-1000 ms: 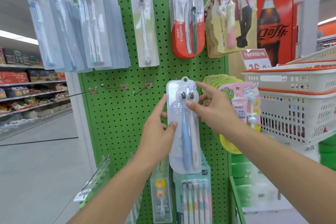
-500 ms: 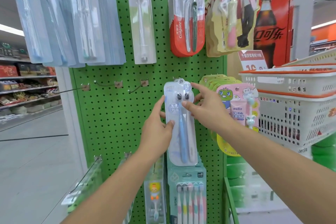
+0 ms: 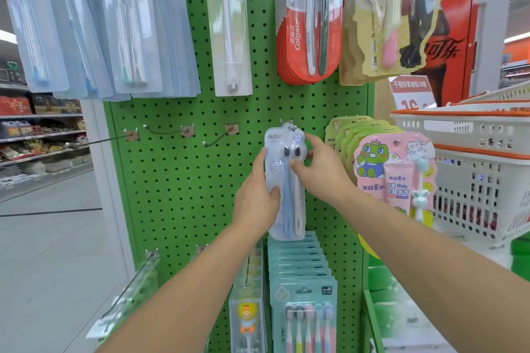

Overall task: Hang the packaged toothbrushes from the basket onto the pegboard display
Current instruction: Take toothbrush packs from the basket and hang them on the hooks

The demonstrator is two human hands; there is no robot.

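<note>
A clear blister pack with two toothbrushes [image 3: 286, 209], one blue, is held flat against the green pegboard [image 3: 177, 180]. Its top hole sits at a metal peg hook [image 3: 290, 123]; whether it is threaded on I cannot tell. My left hand [image 3: 255, 198] grips the pack's left edge, thumb across the front. My right hand [image 3: 321, 169] pinches the upper right part near the brush heads. The white and orange basket [image 3: 464, 129] stands at the right edge.
Empty peg hooks [image 3: 166, 131] stick out left of the pack. Kids' toothpaste packs [image 3: 393, 169] hang right of my hands. A row of teal multi-brush packs [image 3: 301, 281] hangs below. Red Colgate packs [image 3: 309, 17] and clear packs [image 3: 94, 23] hang above. A store aisle lies left.
Both hands have carried the toothbrush pack up and in toward the pegboard; its top hole now reaches the hook. The view has moved closer to the board.
</note>
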